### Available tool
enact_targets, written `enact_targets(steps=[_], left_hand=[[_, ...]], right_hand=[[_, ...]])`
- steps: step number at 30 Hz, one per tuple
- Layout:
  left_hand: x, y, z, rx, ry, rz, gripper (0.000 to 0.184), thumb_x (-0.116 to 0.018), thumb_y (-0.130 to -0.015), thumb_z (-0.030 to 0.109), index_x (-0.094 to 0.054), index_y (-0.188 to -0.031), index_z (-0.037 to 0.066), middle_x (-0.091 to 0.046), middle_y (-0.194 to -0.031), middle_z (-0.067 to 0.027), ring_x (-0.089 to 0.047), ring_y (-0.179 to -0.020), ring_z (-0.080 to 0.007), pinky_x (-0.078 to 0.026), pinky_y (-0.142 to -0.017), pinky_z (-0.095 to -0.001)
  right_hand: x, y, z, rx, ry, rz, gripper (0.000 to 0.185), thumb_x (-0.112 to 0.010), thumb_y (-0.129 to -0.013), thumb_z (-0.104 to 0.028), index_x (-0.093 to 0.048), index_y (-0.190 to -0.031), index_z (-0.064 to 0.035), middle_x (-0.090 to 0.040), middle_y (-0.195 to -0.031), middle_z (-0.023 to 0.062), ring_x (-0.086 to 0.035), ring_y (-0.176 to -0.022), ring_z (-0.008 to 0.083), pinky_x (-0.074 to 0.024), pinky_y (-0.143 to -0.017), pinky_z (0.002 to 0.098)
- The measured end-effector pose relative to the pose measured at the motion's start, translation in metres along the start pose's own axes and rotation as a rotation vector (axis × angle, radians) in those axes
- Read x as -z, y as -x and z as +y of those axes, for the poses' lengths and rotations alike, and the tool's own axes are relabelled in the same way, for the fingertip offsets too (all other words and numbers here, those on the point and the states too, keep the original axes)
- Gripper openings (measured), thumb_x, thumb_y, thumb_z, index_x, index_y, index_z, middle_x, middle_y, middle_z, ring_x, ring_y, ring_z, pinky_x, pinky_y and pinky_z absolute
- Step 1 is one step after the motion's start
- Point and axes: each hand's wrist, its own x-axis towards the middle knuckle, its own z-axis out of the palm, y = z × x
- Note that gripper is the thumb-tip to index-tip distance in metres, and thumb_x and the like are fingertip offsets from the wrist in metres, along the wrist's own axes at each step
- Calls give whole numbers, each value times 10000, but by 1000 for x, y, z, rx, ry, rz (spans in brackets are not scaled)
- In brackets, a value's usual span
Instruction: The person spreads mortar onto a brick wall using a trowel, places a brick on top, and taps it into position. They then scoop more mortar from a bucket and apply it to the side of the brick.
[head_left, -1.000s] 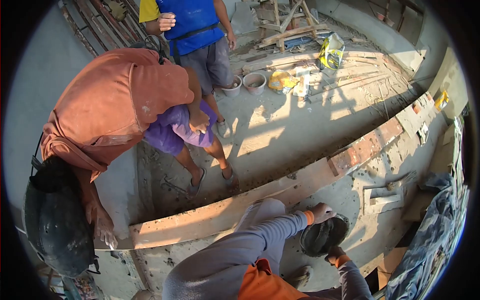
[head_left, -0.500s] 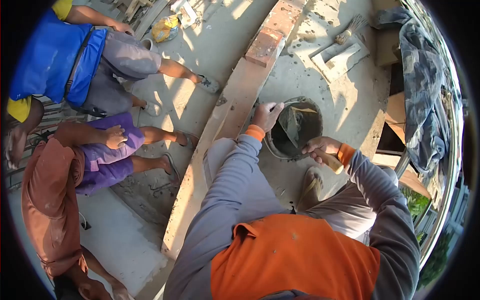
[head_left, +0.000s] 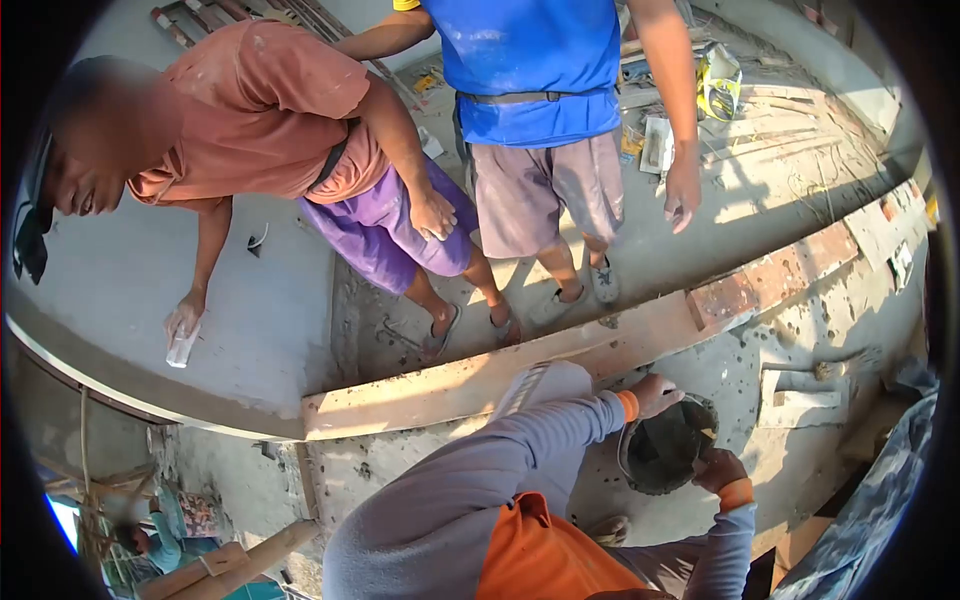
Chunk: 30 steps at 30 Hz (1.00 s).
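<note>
A round bucket with dark grey wet mix stands on the floor in front of me. My left hand is at its far rim, fingers curled over the edge. At the near right side of the rim is my right hand, closed. The trowel it gripped by the wooden handle half a second ago is now mostly hidden by the hand and the shadow in the bucket.
A long plank bearing a reddish block runs beyond the bucket. Right of it lie a pale wooden frame and a brush. Two people stand across the plank; one has a hand on a whitish block.
My view has swung left and up, so the bucket and my hands sit lower right. The co-worker in rust leans over the pale slab. Both my hands stay at the bucket.
</note>
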Motion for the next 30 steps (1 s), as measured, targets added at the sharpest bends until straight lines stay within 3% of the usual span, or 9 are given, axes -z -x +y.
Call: enact_targets(steps=[1, 4, 6, 11, 15, 17, 30], left_hand=[[-2, 1, -3, 5, -14, -1, 439, -533, -893, 380, -619, -815, -44, -590, -731, -244, -569, -651, -323, -442, -680, -406], [2, 1, 16, 60, -49, -35, 466, -532, -891, 399, -607, -776, -46, -582, -715, -242, -564, -646, -340, -434, -663, -415], [-8, 1, 12, 46, -141, -12, 486, -531, -888, 410, -591, -741, -49, -559, -682, -246, -546, -621, -353, -425, -640, -421], [-16, 12, 23, 22, -150, 88, 490, -533, -888, 408, -584, -722, -51, -539, -665, -261, -527, -592, -371, -413, -616, -427], [-25, 10, 29, 47, -150, 105, 489, -532, -889, 407, -595, -734, -52, -556, -673, -254, -539, -601, -363, -420, -620, -419], [-31, 8, 32, 52, -188, 91, 492, -528, -891, 413, -602, -741, -50, -566, -673, -244, -546, -608, -359, -424, -626, -416], [-31, 21, 43, 123, -236, 90, 535, -502, -899, 460, -618, -768, -46, -587, -679, -226, -565, -616, -327, -427, -640, -408]], right_hand=[[5, -7, 9, -10, -17, -7, 366, -738, -593, -354, -689, -858, -107, -676, -879, 132, -636, -867, 340, -516, -796, 426], [2, -37, 37, -46, 114, 48, 344, -746, -599, -377, -708, -813, -110, -681, -893, 124, -644, -871, 315, -518, -796, 418], [16, -44, 36, -34, 95, 52, 350, -642, -681, -404, -704, -803, -82, -675, -889, 161, -640, -883, 342, -509, -793, 433], [31, -65, 33, -54, 135, -44, 482, -724, -624, -445, -692, -953, -95, -665, -1018, 143, -620, -1004, 292, -489, -867, 397], [32, -69, 42, -44, 130, 20, 544, -755, -591, -467, -687, -966, -79, -660, -1037, 145, -615, -1017, 291, -486, -874, 390], [38, -68, 42, -96, 131, -50, 607, -785, -551, -486, -681, -983, -71, -656, -1057, 137, -610, -1030, 290, -484, -877, 387], [46, -59, 36, -51, 139, -59, 617, -786, -551, -472, -675, -999, -61, -645, -1094, 136, -603, -1050, 285, -485, -877, 385]])
